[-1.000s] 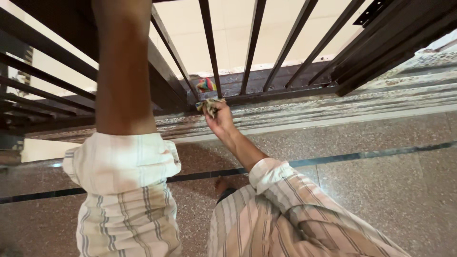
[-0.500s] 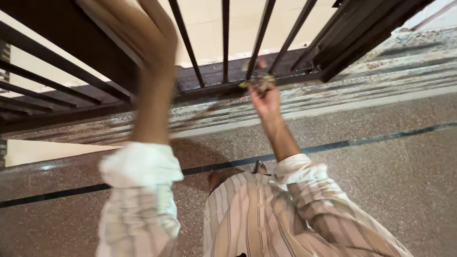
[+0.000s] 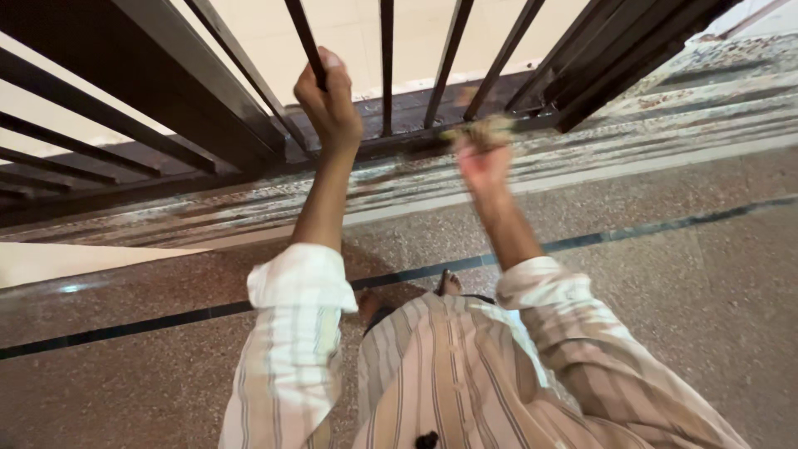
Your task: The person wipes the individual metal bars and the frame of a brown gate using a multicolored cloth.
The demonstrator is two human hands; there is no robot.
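Left hand [image 3: 330, 98] raised and wrapped tight around one dark upright bar [image 3: 304, 40] of the metal gate [image 3: 208, 91], fingers curled fully about it, the wrist bare below a rolled-up cuff. Right hand [image 3: 484, 158] stretched out to the right of it and lower, blurred, closed on a small crumpled cloth [image 3: 480, 131] of pale yellowish colour, pressed against the gate's bottom rail [image 3: 416, 141] just where the uprights meet it; finger detail too smeared to tell more than a bunched grip. Cloth thus at the far end of the right arm, touching or almost touching the rail, between two of the bars. Both sleeves [image 3: 291, 349] of light striped fabric, pushed back to the forearm, with the same striped shirt filling the near bottom edge. Beyond the bars, a pale cream floor. Just near of the rail, a worn, streaked metal track [image 3: 632, 125] running left to right, scuffed and whitish. Nearer still, speckled reddish-brown stone floor [image 3: 682, 308] crossed by a thin dark inlaid strip [image 3: 125, 333] running from the left edge to the right. Toes of a bare foot [image 3: 450, 283] showing on that floor between the two arms, just above the shirt.
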